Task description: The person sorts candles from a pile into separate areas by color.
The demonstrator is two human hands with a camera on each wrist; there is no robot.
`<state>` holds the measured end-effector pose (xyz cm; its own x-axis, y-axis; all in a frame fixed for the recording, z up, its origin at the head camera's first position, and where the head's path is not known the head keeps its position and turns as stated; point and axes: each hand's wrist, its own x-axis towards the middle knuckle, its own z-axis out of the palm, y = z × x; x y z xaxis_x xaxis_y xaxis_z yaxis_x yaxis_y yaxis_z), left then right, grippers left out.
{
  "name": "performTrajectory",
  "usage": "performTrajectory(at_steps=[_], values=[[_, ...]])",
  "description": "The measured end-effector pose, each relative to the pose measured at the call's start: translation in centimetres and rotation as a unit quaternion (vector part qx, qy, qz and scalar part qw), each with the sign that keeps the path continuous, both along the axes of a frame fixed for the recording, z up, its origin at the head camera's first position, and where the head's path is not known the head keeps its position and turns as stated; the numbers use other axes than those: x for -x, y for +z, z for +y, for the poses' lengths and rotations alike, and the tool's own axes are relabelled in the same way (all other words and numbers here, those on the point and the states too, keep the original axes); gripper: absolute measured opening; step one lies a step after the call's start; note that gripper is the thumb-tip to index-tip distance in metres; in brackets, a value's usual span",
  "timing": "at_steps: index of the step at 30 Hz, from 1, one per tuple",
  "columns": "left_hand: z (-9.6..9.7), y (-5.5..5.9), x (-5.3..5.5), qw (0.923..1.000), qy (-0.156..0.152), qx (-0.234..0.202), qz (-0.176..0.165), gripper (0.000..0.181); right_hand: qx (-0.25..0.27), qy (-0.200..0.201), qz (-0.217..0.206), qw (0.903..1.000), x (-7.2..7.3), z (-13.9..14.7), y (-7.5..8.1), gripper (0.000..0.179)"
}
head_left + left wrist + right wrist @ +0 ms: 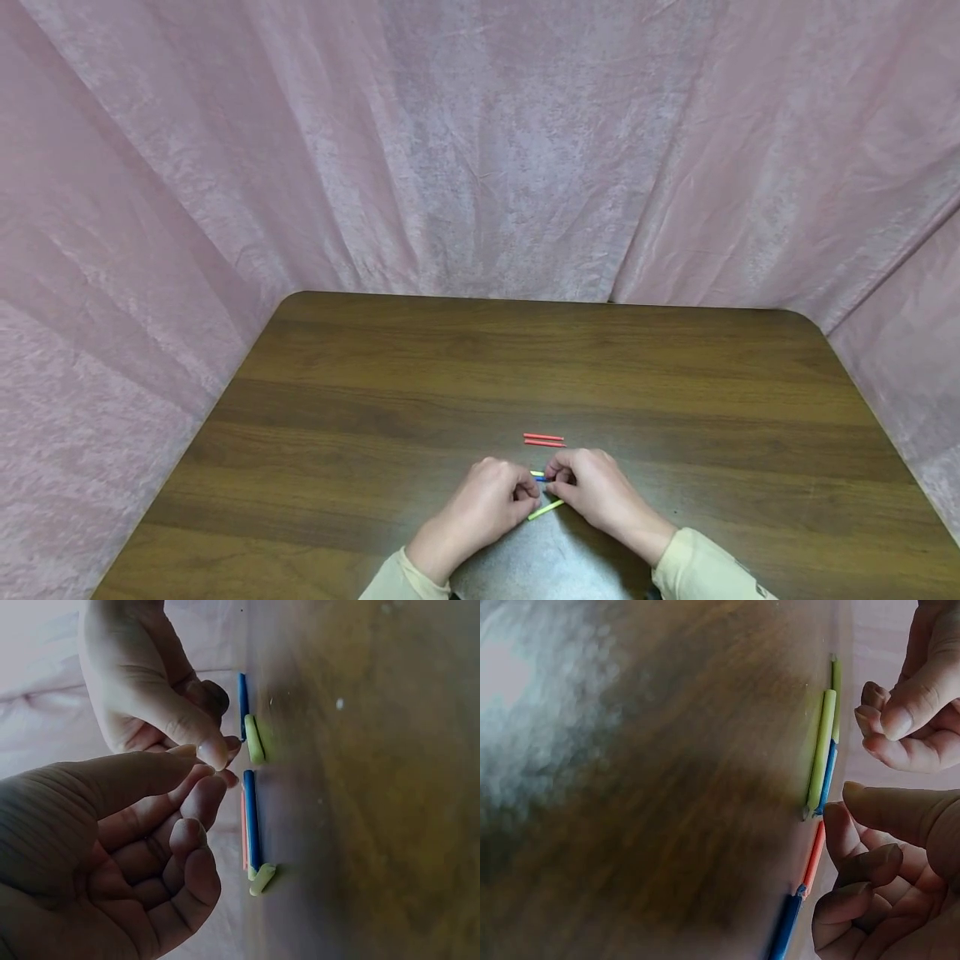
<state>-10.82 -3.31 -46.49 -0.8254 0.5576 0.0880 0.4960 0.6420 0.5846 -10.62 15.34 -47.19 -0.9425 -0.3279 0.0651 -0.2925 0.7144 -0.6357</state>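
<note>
Small thin coloured sticks lie on the table around both hands. My left hand (491, 500) hovers over them with loosely curled fingers, its thumb close to the index finger; no stick shows in it. Facing it, my right hand (600, 492) bends thumb and index finger towards each other, with a bare gap between them in the right wrist view. Near the right fingertips lies a blue stick (540, 479), partly covered. A yellow-green stick (545, 510) slants below the hands, and another yellow-green stick (835, 697) lies by it. The left wrist view shows two blue sticks (252, 817).
Two red sticks (544, 443) lie parallel just beyond the hands. The brown wooden table (337, 400) has rounded far corners and a bright reflection near its front. Pink curtains (480, 150) hang behind and along both sides.
</note>
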Motion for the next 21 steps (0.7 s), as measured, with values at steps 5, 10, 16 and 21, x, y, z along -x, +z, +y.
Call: performTrajectory(at_steps=[5,10,16,21], values=[[-0.13,-0.16,-0.18,1.0,-0.003,0.005,0.002,0.007,-0.003,-0.001,0.0,1.0,0.05,-0.13,-0.07,0.016],[-0.25,-0.29,-0.32,1.0,-0.002,0.0,-0.003,0.009,-0.003,-0.003,0.003,1.0,0.1,-0.21,-0.12,0.016],[-0.33,-0.35,-0.46,1.0,0.004,0.0,-0.006,0.01,-0.001,-0.005,0.004,1.0,0.22,-0.33,-0.18,0.017],[-0.43,-0.4,-0.54,1.0,0.001,-0.004,0.003,0.01,-0.005,-0.006,0.0,1.0,0.25,-0.45,-0.25,0.018]])
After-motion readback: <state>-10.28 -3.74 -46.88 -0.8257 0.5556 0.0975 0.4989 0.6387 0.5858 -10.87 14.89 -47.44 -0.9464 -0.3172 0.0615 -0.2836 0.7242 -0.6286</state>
